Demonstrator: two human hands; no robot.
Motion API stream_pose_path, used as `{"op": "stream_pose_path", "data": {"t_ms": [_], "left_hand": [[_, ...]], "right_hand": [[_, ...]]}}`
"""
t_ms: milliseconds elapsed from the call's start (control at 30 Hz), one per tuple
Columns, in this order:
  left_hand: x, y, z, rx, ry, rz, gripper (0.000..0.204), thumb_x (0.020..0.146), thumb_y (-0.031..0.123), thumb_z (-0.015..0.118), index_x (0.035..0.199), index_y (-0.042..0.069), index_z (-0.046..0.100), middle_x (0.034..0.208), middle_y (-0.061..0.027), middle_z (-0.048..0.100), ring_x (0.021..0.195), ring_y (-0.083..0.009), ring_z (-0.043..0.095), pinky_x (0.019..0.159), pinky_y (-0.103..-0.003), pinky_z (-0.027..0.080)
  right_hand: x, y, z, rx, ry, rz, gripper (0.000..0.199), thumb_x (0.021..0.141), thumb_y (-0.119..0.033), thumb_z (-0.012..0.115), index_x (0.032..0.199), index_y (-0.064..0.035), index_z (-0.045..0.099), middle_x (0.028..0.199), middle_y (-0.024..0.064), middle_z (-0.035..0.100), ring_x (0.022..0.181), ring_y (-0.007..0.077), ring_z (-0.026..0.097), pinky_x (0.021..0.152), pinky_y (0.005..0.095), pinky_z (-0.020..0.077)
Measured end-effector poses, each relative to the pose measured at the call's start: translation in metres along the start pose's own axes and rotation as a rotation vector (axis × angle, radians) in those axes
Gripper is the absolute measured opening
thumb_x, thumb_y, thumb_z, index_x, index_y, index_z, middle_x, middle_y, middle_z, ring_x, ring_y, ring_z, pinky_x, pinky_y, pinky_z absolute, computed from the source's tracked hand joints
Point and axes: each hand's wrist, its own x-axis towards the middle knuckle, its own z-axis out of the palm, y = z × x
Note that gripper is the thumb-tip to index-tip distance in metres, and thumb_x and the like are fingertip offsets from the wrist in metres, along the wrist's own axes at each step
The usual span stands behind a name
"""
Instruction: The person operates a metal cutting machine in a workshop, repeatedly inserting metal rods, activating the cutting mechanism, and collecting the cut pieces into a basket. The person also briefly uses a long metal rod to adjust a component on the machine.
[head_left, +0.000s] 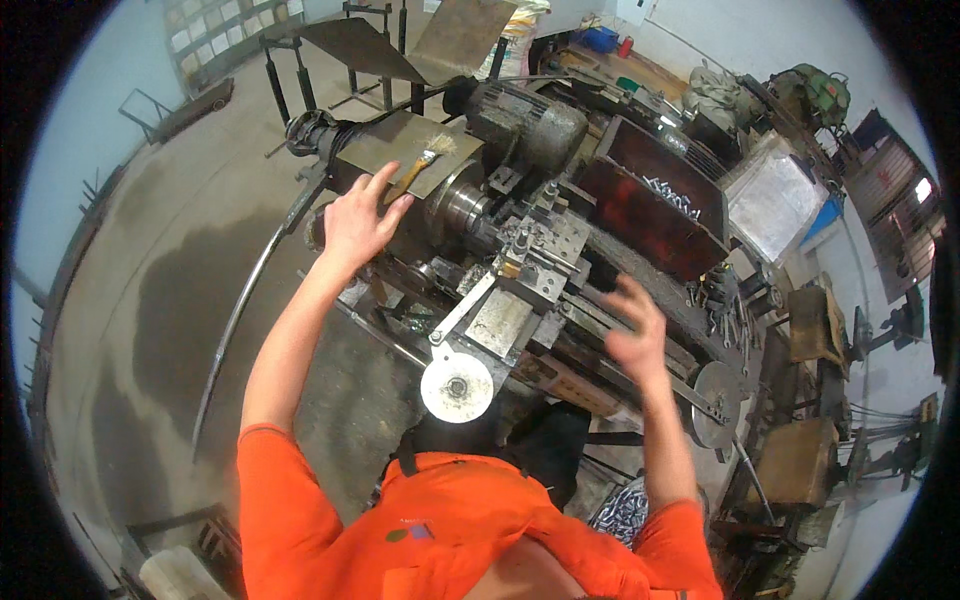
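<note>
A small lathe stands in front of me, its round metal chuck (463, 207) left of the tool post (540, 255). My left hand (360, 218) is over the headstock side, thumb and fingers spread, with nothing gripped. A paintbrush (412, 174) with a wooden handle lies on the flat metal cover plate (368, 150); its handle end is beside my thumb and fingers. My right hand (637, 325) hangs in the air right of the tool post, its fingers apart and smeared by motion. Nearest to me, a round handwheel disc (457, 388) is joined to a metal lever (464, 308).
Behind the lathe bed, a dark red metal bin (650, 205) holds small shiny parts. Wrenches (735, 325) lie at the right. A grey motor (530, 122) sits behind the chuck. A long bent rod (240, 320) sticks out at left. More shiny parts fill a container (625, 512) by my right elbow.
</note>
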Motion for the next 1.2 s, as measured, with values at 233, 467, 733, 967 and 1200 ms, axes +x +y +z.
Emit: {"op": "stream_pose_path", "data": {"t_ms": [233,467,733,967,1200], "left_hand": [[-0.011,-0.003,0.025,-0.183,0.159,0.113,0.018,0.084,0.017,0.058,0.094,0.003,0.060,0.079,-0.0155,0.063,0.067,-0.0313,0.062,0.057,-0.036,0.048],[-0.054,0.058,0.062,-0.455,0.089,0.078,0.011,0.082,0.010,0.057,0.087,0.001,0.061,0.075,-0.0173,0.062,0.068,-0.0334,0.061,0.059,-0.039,0.048],[-0.048,0.054,0.084,-0.210,-0.005,0.025,0.011,0.082,0.012,0.055,0.084,0.002,0.060,0.071,-0.0166,0.061,0.064,-0.0337,0.060,0.056,-0.043,0.047],[-0.050,0.074,0.078,-0.499,0.038,0.000,0.012,0.081,0.012,0.056,0.081,0.002,0.062,0.069,-0.0172,0.060,0.064,-0.0343,0.059,0.056,-0.040,0.046],[-0.007,0.045,0.026,-0.410,0.394,-0.057,0.012,0.083,0.014,0.054,0.085,0.004,0.062,0.075,-0.0162,0.062,0.069,-0.0330,0.062,0.061,-0.039,0.049]], "right_hand": [[-0.123,-0.002,0.002,0.207,-0.024,0.544,0.037,0.057,-0.007,0.054,0.092,-0.0011,0.066,0.107,0.0156,0.061,0.096,0.0254,0.060,0.084,0.0303,0.0452],[-0.144,-0.002,-0.010,0.246,0.021,0.593,0.036,0.057,-0.002,0.052,0.091,0.0010,0.065,0.097,0.0131,0.064,0.087,0.0210,0.061,0.079,0.0281,0.0460],[-0.131,-0.022,-0.003,0.254,-0.023,0.553,0.037,0.057,-0.001,0.051,0.091,0.0023,0.064,0.092,0.0118,0.065,0.081,0.0177,0.060,0.076,0.0268,0.0461],[-0.135,-0.022,-0.006,0.258,-0.009,0.579,0.039,0.055,0.001,0.046,0.090,0.0047,0.064,0.088,0.0112,0.065,0.080,0.0162,0.060,0.077,0.0261,0.0460],[-0.160,-0.015,-0.021,0.201,0.039,0.638,0.038,0.056,0.001,0.046,0.090,0.0046,0.064,0.086,0.0095,0.064,0.080,0.0159,0.060,0.076,0.0254,0.0457]]}}
